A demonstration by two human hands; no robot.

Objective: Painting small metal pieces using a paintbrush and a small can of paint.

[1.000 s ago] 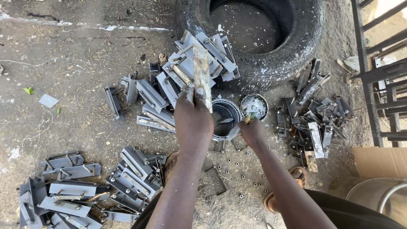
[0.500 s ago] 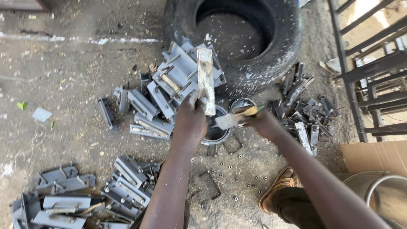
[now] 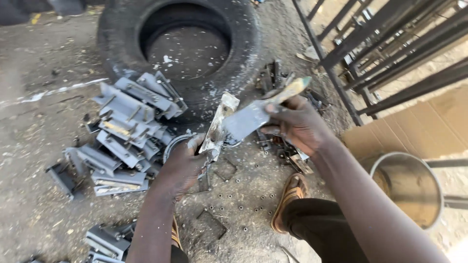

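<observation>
Gripping a metal strip (image 3: 217,127) upright just below the tyre (image 3: 253,58), the left hand (image 3: 183,168) has its fingers closed around the strip's lower end. The right hand (image 3: 297,124) is clenched on a paintbrush (image 3: 263,109) whose grey bristles touch the strip. Painted brackets (image 3: 126,131) lie heaped left of the tyre.

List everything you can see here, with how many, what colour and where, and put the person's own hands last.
Metal bracket: one, grey, held upright at centre.
Paintbrush: one, grey-coated, bristles against the bracket.
Painted brackets: a pile, grey, left of centre, leaning on the tyre.
Tyre: one, black, top centre.
Unpainted metal pieces: a heap, dark, right of the tyre.
Sandal: one, brown, lower centre.
Metal bucket: one, silver, lower right.
Cardboard: one sheet, brown, right.
Metal bars: several, dark, top right.
Left hand: grips the bracket.
Right hand: holds the paintbrush.
</observation>
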